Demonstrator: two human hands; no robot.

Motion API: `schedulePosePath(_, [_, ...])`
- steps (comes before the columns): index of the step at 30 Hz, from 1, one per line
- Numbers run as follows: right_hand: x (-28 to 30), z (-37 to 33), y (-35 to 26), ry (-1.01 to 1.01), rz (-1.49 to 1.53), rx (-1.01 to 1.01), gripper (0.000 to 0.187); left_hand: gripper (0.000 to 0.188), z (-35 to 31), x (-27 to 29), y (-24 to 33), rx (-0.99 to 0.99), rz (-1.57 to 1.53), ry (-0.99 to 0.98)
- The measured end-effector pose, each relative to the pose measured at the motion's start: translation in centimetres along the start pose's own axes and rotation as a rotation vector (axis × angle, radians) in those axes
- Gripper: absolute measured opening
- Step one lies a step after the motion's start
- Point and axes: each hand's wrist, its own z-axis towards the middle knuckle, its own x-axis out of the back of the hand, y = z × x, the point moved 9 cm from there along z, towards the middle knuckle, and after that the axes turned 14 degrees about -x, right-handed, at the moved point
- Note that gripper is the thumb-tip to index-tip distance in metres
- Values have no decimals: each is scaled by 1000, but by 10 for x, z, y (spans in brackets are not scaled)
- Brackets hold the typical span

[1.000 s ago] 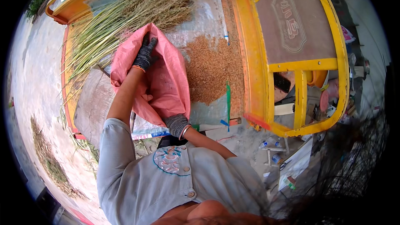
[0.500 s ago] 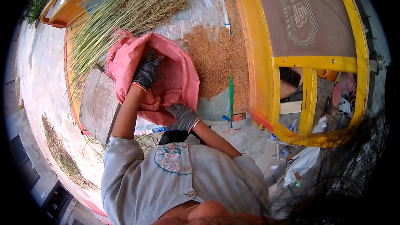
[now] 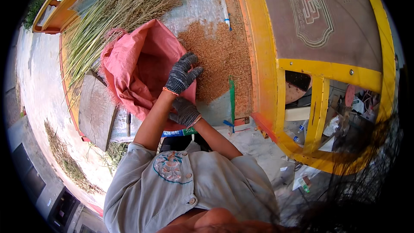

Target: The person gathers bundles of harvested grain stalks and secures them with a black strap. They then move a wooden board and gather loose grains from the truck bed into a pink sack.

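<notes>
A pink woven sack lies on its side with its mouth spread wide toward a spread of reddish-brown grain. My left hand, in a dark grey knit glove, is over the sack's right rim beside the grain, fingers stretched and apart. Below it, my right hand, gloved the same way, is closed on the near edge of the sack. My left forearm partly covers the right hand's fingers. Folds hide the sack's inside.
Cut stalks with seed heads lie beyond the sack. A wooden board sits at its left. A yellow frame with a brown panel borders the grain on the right. A green strip lies at the grain's near edge.
My left hand has come out of the sack's mouth and moved right to its rim by the grain. The sack has shifted slightly left; my right hand stays at its near edge.
</notes>
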Motion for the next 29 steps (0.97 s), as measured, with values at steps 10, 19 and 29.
schedulePosePath(10, [144, 13, 195, 905, 173, -415, 39, 68, -2, -48, -113, 308, 603, 5])
schedulePosePath(19, [159, 49, 150, 856, -166, -258, 39, 51, 13, -80, -27, -132, 381, 61])
schedulePosePath(29, [93, 63, 246, 904, 938, -440, 33, 52, -10, -151, -124, 300, -224, 263])
